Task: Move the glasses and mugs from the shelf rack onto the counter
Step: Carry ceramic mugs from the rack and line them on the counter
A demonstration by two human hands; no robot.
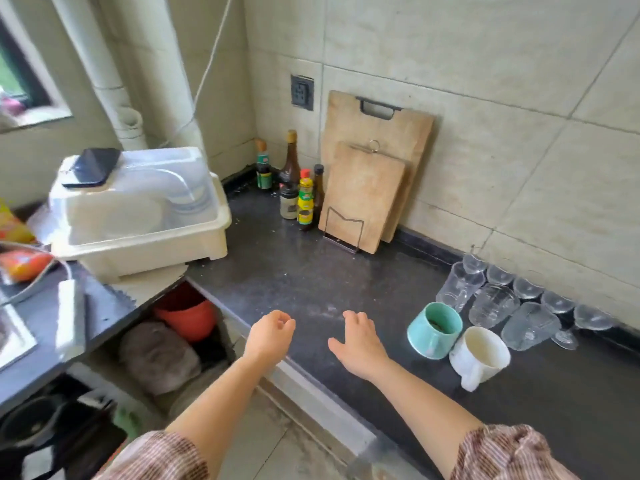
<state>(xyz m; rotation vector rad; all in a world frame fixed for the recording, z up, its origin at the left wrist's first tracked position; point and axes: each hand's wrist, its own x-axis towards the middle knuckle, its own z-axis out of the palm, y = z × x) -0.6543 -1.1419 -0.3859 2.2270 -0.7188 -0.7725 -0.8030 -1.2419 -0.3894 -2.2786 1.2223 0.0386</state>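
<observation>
– Where are the cups?
– The green mug [434,330] and white mug [479,358] sit on the dark desk [311,278]. The glasses [495,303] line its back edge by the tiled wall [485,81]. They're see-through, so maybe I miscount.
– And the hands?
– The left hand [272,332] and right hand [360,344] are loose and hold nothing.

No legible text anywhere; sauce bottle labels [306,202] too blurry.

The counter [311,271] is dark stone with a dull, speckled sheen. At three o'clock the glasses [493,304] are clear and smooth, and the teal mug [434,330] and white mug [479,353] are glossy glazed ceramic. At twelve o'clock the cutting boards [363,195] are bare matt wood in a thin metal stand [343,230]. At ten o'clock the dish rack [138,244] is smooth cream plastic.
</observation>
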